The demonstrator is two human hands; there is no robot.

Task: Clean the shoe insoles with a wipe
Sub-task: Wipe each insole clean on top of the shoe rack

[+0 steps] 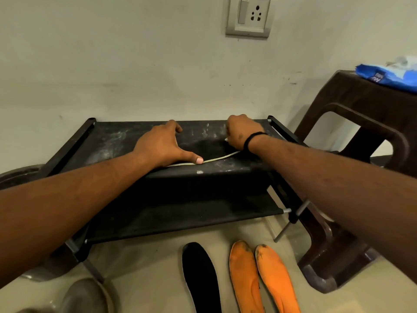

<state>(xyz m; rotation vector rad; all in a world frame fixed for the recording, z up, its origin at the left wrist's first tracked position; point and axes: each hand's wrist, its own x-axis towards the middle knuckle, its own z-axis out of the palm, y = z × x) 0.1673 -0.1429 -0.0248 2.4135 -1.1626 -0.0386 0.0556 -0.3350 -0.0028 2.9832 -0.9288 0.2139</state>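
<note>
Head view: at frame centre my left hand [163,147] lies flat, fingers spread, pressing a dark insole [209,152] onto the black rack's [108,143] top shelf. Just right of it, my right hand [242,134] curls around a wipe [226,139]. Along the lower edge lie a black insole [200,276] and two orange insoles [261,279].

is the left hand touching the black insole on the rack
Touching. The head view shows the left hand pressed flat on the black insole on the rack, thumb on its pale near edge.
</note>
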